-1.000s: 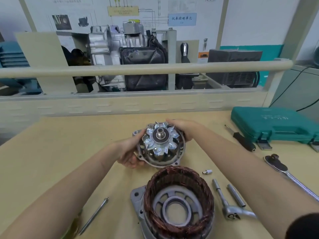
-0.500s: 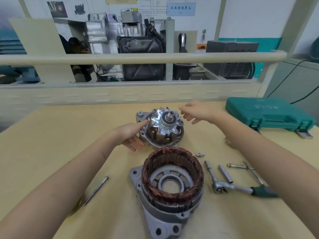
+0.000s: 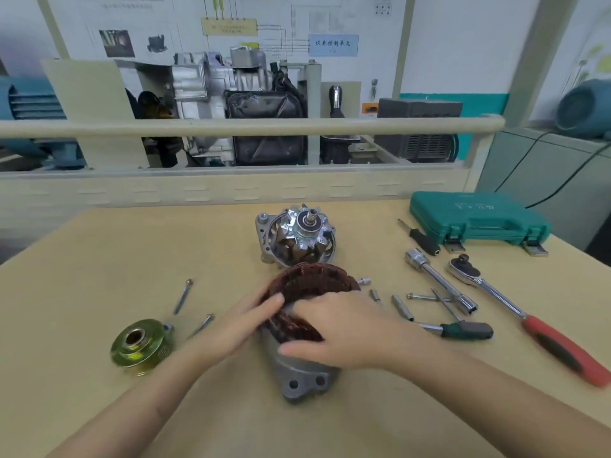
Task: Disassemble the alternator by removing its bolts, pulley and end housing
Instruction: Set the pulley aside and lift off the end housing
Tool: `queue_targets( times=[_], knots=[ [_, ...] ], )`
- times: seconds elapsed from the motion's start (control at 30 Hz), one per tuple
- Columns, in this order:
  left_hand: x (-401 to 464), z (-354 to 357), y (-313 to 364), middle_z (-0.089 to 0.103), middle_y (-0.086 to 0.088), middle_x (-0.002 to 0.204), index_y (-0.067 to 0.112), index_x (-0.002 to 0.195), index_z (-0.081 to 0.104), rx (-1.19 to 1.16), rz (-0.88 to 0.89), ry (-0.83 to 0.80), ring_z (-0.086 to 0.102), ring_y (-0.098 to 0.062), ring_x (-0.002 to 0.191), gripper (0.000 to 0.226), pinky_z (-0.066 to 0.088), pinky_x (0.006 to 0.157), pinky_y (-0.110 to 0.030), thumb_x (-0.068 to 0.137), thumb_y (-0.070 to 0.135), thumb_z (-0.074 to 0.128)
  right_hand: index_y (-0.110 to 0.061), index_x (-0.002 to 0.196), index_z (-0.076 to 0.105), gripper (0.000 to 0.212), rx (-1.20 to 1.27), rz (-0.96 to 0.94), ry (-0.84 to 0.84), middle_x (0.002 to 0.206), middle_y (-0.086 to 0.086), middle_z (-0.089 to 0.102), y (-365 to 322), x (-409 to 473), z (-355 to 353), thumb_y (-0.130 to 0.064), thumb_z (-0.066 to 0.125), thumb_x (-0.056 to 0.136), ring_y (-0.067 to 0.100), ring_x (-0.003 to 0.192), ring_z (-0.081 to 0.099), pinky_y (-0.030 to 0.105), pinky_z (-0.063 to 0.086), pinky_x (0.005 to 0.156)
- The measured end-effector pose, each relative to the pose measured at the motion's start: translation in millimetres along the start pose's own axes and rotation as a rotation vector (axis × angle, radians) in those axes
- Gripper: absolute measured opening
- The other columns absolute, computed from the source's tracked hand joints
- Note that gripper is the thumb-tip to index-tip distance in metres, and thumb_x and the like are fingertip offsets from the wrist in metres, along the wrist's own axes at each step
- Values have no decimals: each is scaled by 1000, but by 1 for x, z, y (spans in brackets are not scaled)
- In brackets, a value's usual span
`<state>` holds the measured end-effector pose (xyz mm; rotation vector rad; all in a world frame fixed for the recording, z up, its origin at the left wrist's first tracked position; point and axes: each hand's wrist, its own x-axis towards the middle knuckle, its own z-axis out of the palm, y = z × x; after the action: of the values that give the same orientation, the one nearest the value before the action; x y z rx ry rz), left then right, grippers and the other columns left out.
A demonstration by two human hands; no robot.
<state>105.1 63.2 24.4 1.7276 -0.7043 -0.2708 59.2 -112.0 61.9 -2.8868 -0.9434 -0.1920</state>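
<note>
Both hands are on the brown copper-wound stator ring (image 3: 310, 285), which sits in the grey cast aluminium end housing (image 3: 302, 381) near the table's front edge. The left hand (image 3: 244, 322) lays nearly straight fingers on its left side. The right hand (image 3: 344, 328) covers its top; I cannot tell whether its fingers curl. To free the ring well, lift evenly and avoid scraping the windings.

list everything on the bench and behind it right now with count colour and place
stator housing: 1, silver with copper windings, front centre
rotor housing: 1, silver, behind stator
pulley: 1, yellow-gold, front left
long bolts: 2, silver, beside pulley
tool case: 1, teal, far right
red-handled ratchet: 1, right
green-handled ratchet: 1, right of stator
extension bar: 1, silver, right
table: 1, tan
engine display: 1, grey, behind rail
left hand: on windings
right hand: on windings
</note>
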Motion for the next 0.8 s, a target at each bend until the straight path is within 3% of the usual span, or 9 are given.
queue_targets(
  times=[0.03,0.1,0.2,0.3,0.37,0.43,0.57,0.63,0.8],
  knots=[
    [-11,5,-1,48,37,123,35,126,32,14,27,-42,39,19,117,64,31,89,1,74,57,63,-12,104,52,52,-79,13,-29,94,6,63,-4,-1,8,-58,34,89,26,85,59,33,34,58],
    [-20,12,-9,35,38,129,41,130,15,125,38,-71,31,14,126,97,26,93,0,56,53,76,-9,106,48,46,-127,65,-16,99,12,63,-8,1,18,-51,34,93,32,87,59,33,31,59],
    [-20,30,-21,18,41,125,56,123,-7,337,36,103,25,6,125,117,23,98,-10,42,57,76,-10,100,53,45,-116,104,103,94,12,64,-8,5,22,-51,33,94,32,83,60,32,29,57],
    [-17,41,-31,22,42,120,62,119,-9,318,22,284,27,4,125,120,26,102,-17,36,62,77,-13,89,58,46,-87,136,187,87,11,66,-11,8,23,-49,30,95,31,80,62,31,26,55],
    [-15,39,-35,32,30,128,57,129,0,293,1,290,29,-5,131,122,28,109,-30,37,59,80,-15,78,55,44,-68,149,224,82,10,66,-11,11,19,-48,31,96,29,76,61,30,24,54],
    [-15,35,-34,43,14,130,54,129,19,276,22,287,37,-12,129,110,34,107,-40,40,56,84,-18,64,44,43,62,214,267,68,7,61,-5,15,9,-46,35,95,25,65,55,30,24,53],
    [-13,35,-28,50,6,127,43,128,33,251,-15,273,45,-15,123,99,40,102,-43,44,52,85,-16,52,34,51,226,316,296,47,-2,39,10,25,-4,-42,40,95,10,47,37,26,22,44],
    [-13,35,-27,50,6,127,42,128,34,250,-23,280,45,-15,123,98,40,102,-43,44,51,85,-17,51,33,51,235,320,313,46,-2,37,10,26,-2,-43,40,94,9,46,36,27,22,44],
    [-13,32,-27,46,27,122,71,114,25,291,-8,277,43,-6,122,94,40,103,-39,41,58,83,-20,50,31,50,234,302,390,46,-3,35,9,21,4,-41,41,94,8,45,34,21,22,43]
  ],
)
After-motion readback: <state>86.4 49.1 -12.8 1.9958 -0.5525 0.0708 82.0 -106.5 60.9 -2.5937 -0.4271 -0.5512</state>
